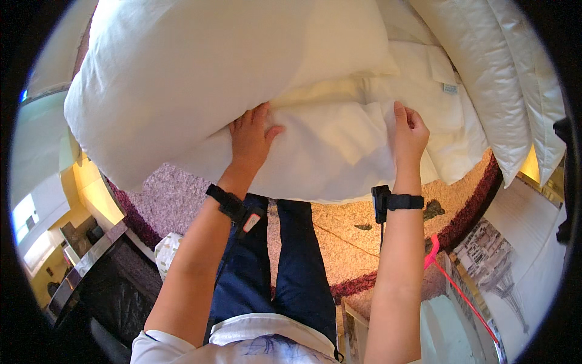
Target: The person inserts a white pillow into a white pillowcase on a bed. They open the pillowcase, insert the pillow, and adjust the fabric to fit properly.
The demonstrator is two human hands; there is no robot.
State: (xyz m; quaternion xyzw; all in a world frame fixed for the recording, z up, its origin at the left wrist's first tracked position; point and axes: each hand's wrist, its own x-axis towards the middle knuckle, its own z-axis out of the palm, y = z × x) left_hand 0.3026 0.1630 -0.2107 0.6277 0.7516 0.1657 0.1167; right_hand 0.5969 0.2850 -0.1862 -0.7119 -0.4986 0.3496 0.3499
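A large white pillow (218,59), plump and smooth, fills the upper left of the view. Beneath it and nearer to me spreads a white cloth (318,154), creased, possibly a pillowcase or cover. My left hand (252,132) lies on this cloth with the thumb apart, its fingertips against the pillow's lower edge and partly hidden there. Farther right, my right hand (411,129) pinches a raised fold of the cloth between thumb and bent fingers. A small printed label (450,88) shows on the white fabric beyond that hand.
More white pillows (495,91) lean at the right. Under my legs is a pale rug (177,191) with a dark red border. A printed fabric surface (495,268) lies at lower right, near a pink-red hooked rod (459,286). A black bag (120,282) sits at lower left.
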